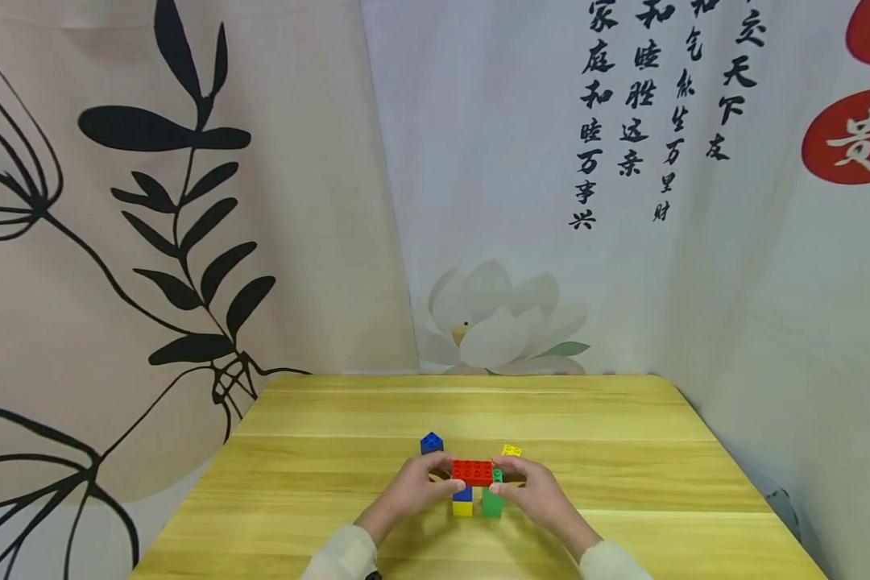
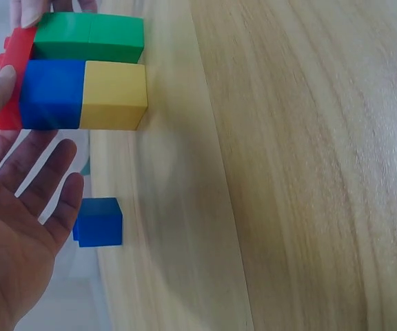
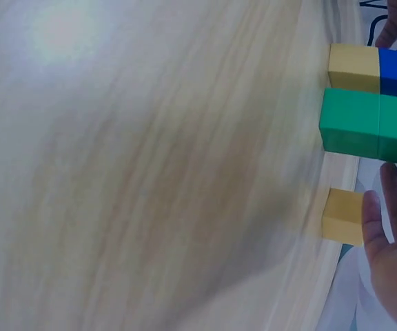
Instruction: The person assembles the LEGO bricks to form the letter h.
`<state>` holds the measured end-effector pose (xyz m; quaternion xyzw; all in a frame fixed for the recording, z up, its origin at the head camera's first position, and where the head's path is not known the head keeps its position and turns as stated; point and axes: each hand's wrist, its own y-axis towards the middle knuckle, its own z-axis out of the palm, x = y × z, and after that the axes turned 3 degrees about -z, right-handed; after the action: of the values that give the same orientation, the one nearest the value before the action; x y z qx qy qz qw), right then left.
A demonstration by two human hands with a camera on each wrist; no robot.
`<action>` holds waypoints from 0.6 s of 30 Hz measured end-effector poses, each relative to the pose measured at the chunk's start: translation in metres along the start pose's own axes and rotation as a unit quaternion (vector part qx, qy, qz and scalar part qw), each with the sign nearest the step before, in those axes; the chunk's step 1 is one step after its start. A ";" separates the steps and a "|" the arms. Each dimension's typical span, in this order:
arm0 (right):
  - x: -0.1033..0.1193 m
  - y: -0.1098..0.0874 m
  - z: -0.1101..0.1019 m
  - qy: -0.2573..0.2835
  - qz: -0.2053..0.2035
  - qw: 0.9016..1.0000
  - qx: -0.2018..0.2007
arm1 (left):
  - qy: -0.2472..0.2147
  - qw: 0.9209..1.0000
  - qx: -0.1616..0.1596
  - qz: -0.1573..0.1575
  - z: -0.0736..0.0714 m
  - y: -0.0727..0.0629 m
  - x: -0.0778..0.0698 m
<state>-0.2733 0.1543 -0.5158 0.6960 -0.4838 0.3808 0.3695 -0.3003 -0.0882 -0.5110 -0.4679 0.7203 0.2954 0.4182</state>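
A red brick (image 1: 472, 473) with studs on top lies across two short stacks. Its left end is pinched between the thumb and fingers of my left hand (image 1: 422, 486), and in the left wrist view it sits slightly tilted. Under that end stands a blue block (image 2: 52, 94) on a yellow block (image 2: 114, 95). Beside it are two stacked green blocks (image 1: 492, 501), with one stud showing past the red brick. My right hand (image 1: 538, 490) grips the upper green block at its top, thumb in front and fingers behind, close against the red brick's right end.
A blue block (image 1: 431, 442) with a pointed top stands behind my left hand. Another yellow block (image 1: 511, 450) is behind my right hand. All rest on a wooden table (image 1: 319, 419), with a printed curtain (image 1: 319, 201) hanging behind its far edge.
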 end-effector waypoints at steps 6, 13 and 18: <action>-0.005 -0.002 -0.001 0.003 -0.006 1.000 -0.011 | 0.008 1.000 0.000 -0.001 -0.004 -0.003 0.000; -0.009 -0.003 0.000 -0.010 -0.010 1.000 -0.011 | 0.031 0.998 -0.054 0.008 -0.020 0.002 0.014; -0.010 -0.003 0.000 0.004 -0.001 1.000 -0.006 | 0.043 0.991 -0.130 -0.001 -0.029 0.013 0.026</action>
<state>-0.2727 0.1587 -0.5248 0.6927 -0.4842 0.3804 0.3754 -0.3276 -0.1178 -0.5199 -0.5313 0.6924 0.3658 0.3231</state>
